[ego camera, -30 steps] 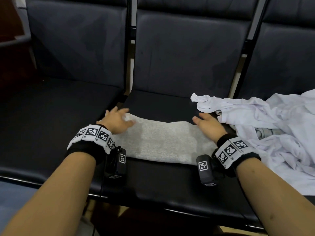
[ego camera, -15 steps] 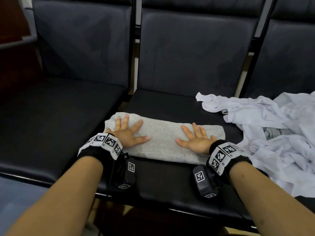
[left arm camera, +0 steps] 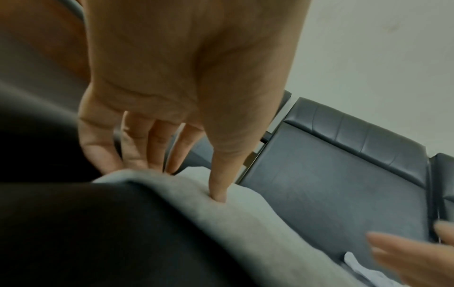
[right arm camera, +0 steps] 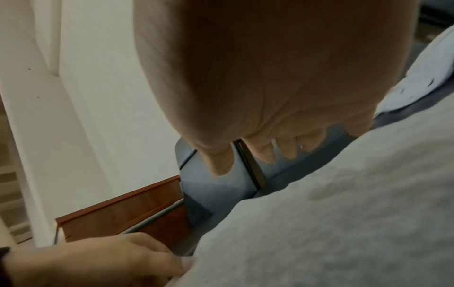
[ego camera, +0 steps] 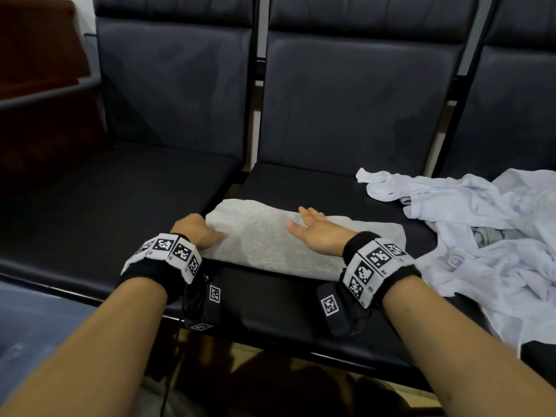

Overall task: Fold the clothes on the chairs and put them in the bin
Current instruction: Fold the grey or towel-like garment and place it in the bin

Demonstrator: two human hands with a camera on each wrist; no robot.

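A grey garment, folded into a long strip, lies across the front of the middle chair seat. My left hand grips its left end. In the left wrist view the thumb presses into the top of the cloth and the fingers curl behind its edge. My right hand is over the middle of the strip, turned on edge with straight fingers, holding nothing. The right wrist view shows the right hand just above the grey cloth.
A crumpled pile of white clothes covers the right chair and spills onto the middle seat's right side. The left chair seat is bare. A wooden cabinet stands at the far left. A bluish-grey surface shows below the seats.
Both hands lay flat on the grey strip half a second ago. The left hand has slid to its left end and curled onto it. The right hand has lifted and turned on edge.
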